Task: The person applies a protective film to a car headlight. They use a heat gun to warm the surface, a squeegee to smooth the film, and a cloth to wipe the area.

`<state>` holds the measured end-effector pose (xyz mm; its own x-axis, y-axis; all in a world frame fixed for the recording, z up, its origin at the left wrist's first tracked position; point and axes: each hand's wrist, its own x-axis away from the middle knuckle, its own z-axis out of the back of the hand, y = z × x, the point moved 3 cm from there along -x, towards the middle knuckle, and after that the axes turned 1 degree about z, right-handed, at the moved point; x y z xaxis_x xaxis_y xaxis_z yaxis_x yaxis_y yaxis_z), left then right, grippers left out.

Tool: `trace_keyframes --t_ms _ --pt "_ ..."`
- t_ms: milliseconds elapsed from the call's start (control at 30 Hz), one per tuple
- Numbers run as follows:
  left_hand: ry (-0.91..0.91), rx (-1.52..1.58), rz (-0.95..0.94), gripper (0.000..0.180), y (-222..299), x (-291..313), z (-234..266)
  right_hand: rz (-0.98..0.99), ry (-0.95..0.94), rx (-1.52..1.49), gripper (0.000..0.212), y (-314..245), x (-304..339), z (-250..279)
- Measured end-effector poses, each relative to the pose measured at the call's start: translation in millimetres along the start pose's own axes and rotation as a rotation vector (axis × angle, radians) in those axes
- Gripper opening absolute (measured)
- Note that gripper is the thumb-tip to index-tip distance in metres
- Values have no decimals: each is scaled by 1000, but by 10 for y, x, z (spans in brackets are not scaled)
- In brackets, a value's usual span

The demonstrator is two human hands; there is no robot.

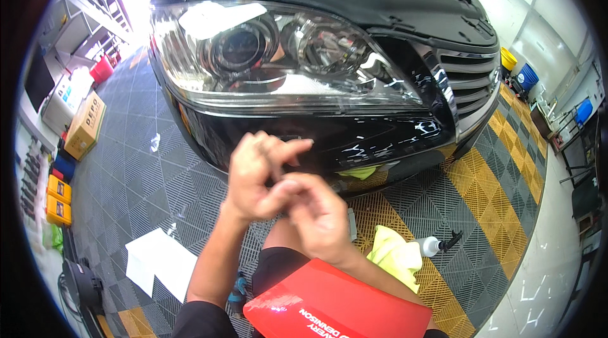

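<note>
My left hand (253, 176) and my right hand (320, 217) meet in front of the lower part of a black car bumper (304, 138). On the left, the index finger points out to the right while the other fingers are curled in. My right fingers are bent together, thumb toward the left hand. Anything between the fingertips is too small or blurred to make out. Just above the hands is the car's clear headlight (247, 53). A flat, glossy red thing (354, 303) with white lettering lies over my lap and partly hides my right forearm.
A yellow-green cloth (394, 255) and a white bottle with a black nozzle (430, 246) lie on the tiled floor at right. White sheets (161, 261) lie at left. Further left stand a cardboard box (85, 126) and yellow cases (59, 200). Buckets (527, 76) stand far right.
</note>
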<state>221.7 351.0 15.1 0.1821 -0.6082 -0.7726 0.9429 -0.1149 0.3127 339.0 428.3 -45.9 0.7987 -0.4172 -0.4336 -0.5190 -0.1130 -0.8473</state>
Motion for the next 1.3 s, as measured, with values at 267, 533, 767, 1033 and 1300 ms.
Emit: trace_keyframes --t_ms 267,533,767,1033,1300 --pt "547 874 462 59 -141 496 317 7 -122 611 40 -936 368 680" --pt "628 815 433 62 -458 561 169 -906 1 1547 39 229 2102 2412" --pt "682 894 426 60 -450 548 290 -95 452 542 22 -1152 924 1441" --pt "811 811 398 51 -354 696 530 606 144 1182 71 -77 -816 -490" --pt "706 698 367 51 -107 742 729 189 389 1490 96 -149 -747 180"
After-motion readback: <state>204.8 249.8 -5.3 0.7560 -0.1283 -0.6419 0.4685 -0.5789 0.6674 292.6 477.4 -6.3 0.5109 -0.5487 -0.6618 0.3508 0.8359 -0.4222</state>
